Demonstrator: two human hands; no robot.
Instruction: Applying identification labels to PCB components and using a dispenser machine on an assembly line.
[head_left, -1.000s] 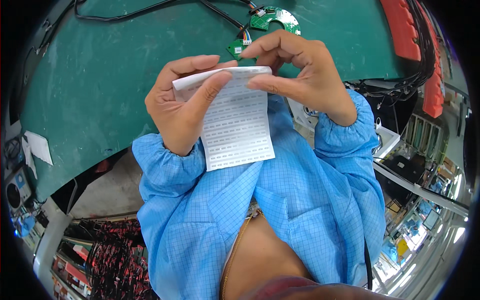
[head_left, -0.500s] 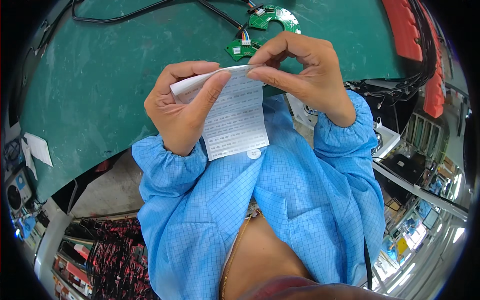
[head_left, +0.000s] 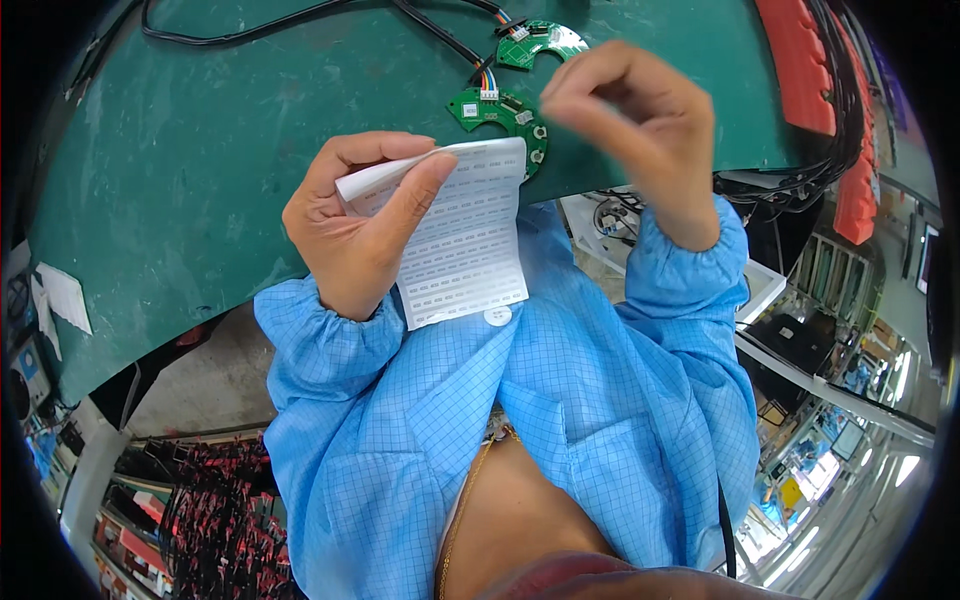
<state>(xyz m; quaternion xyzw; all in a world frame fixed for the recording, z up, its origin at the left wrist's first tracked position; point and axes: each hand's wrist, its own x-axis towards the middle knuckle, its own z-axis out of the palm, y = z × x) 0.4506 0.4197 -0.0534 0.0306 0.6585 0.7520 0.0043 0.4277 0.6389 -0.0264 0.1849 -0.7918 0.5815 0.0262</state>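
A white sheet of small printed labels (head_left: 462, 240) hangs in front of my blue checked smock, its top edge folded over. My left hand (head_left: 365, 215) is closed on its upper left part, thumb in front and fingers behind. My right hand (head_left: 640, 125) is raised up and right of the sheet, apart from it. Its thumb and forefinger are pressed together and blurred; what they hold, if anything, is too small to make out. Just beyond the sheet lies a curved green circuit board (head_left: 500, 115) with a cable plugged in. A second curved board (head_left: 540, 45) lies behind it, partly near my right hand.
Black cables (head_left: 270, 38) run across the green table (head_left: 220, 150) from the boards. Red foam blocks (head_left: 800, 65) and a bundle of black wires (head_left: 850, 120) lie at the right edge. Torn white paper (head_left: 65, 297) lies at the left edge.
My right hand has let go of the sheet's top edge and moved up and to the right. The near board now shows more fully. My left hand keeps its hold.
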